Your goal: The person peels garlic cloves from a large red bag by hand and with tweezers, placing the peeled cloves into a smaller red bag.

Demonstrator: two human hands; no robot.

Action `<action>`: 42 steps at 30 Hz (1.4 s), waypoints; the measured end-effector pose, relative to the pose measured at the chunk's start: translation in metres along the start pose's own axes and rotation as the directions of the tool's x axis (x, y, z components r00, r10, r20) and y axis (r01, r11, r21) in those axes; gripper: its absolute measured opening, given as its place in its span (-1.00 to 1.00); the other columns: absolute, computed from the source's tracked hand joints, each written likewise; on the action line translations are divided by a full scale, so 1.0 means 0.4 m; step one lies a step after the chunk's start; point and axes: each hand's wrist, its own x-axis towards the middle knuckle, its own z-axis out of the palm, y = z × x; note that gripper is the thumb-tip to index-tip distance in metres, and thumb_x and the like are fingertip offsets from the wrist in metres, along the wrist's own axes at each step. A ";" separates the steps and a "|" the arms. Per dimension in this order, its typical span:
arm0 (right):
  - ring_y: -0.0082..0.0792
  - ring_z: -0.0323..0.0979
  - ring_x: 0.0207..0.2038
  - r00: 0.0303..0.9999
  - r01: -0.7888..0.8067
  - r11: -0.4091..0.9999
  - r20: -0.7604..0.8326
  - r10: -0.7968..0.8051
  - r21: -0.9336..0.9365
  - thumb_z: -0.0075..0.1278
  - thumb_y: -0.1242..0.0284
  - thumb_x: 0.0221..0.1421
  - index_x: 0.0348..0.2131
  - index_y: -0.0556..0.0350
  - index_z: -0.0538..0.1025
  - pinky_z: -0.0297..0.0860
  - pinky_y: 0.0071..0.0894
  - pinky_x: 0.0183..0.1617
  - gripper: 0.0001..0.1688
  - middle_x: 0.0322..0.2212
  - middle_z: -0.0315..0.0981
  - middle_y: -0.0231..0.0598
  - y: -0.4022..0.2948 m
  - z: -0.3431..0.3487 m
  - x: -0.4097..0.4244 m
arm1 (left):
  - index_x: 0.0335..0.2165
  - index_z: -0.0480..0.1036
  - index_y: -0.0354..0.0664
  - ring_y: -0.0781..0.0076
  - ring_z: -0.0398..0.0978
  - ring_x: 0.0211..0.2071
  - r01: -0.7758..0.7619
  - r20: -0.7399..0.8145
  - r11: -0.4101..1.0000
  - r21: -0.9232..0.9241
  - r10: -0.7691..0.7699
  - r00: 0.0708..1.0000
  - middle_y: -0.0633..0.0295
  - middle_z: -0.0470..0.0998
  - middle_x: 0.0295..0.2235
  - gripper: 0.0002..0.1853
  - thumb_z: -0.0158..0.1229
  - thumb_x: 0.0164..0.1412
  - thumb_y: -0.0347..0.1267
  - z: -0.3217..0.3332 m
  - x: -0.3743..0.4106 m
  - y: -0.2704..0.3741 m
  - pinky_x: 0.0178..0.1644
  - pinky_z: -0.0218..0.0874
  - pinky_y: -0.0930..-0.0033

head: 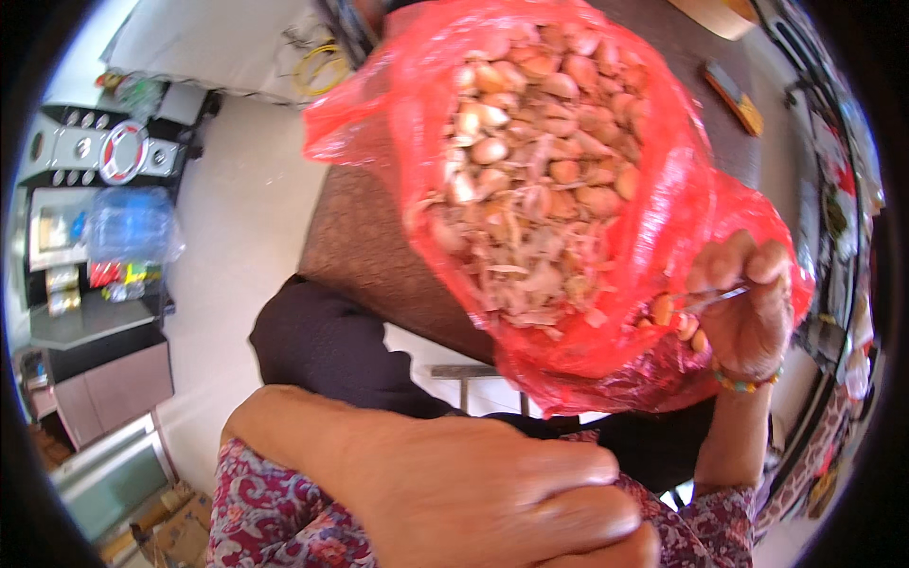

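Note:
A red plastic bag lies open on a brown table, holding many garlic cloves and, toward the near side, loose papery garlic skins. On the right, my right hand, with a beaded bracelet at the wrist, holds a thin metal blade or tool between thumb and fingers. Several peeled-looking cloves lie beside it on a fold of the bag. My left hand is large in the foreground, close to the camera, knuckles up and fingers bent. Its fingertips and anything in them are hidden.
The brown table has an orange-and-dark object at its far right. My dark-clothed knee is at its near edge. A coiled yellow cable lies on a pale surface at the back. A gas stove and cabinets stand far left.

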 end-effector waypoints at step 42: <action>-0.48 0.22 -0.68 0.991 -0.057 0.995 -0.119 0.066 0.081 -0.22 0.43 0.14 -0.38 0.28 0.37 0.28 -0.51 -0.61 -0.78 -0.70 0.12 -0.30 0.019 0.062 0.010 | -0.45 0.30 -0.30 0.17 0.37 -0.52 0.909 0.896 0.342 -0.239 -0.283 0.342 0.01 0.38 -0.51 -0.64 -0.01 0.11 -0.16 -0.143 0.054 -0.084 -0.44 0.27 0.20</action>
